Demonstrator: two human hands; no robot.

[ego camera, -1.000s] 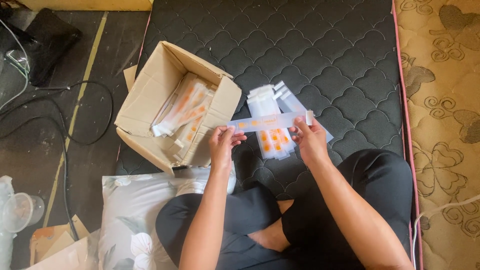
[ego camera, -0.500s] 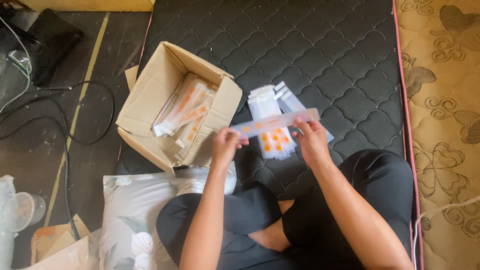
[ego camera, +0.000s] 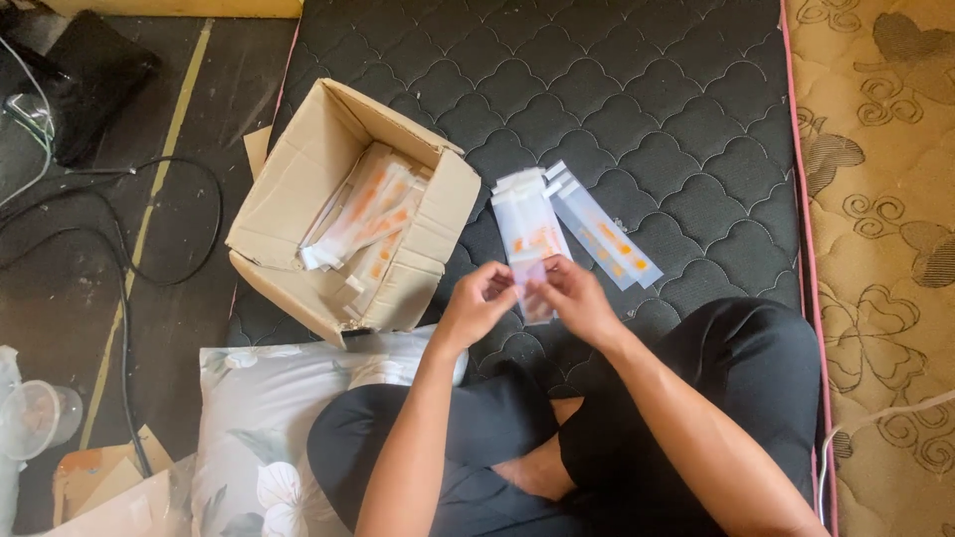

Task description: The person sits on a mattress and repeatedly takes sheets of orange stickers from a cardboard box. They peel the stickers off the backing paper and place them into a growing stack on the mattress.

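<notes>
Pinching one clear packet (ego camera: 532, 283) between our left hand (ego camera: 477, 308) and right hand (ego camera: 577, 298), we steady it beside the box (ego camera: 298, 199) for stacking.

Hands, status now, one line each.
Left hand: fingers pinched on the clear plastic packet.
Right hand: fingers pinched on the same packet.

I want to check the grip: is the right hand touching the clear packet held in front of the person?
Touching. The head view shows the right hand with its fingertips pinching the clear packet, and the left hand gripping its other edge, above the black mattress.
</notes>
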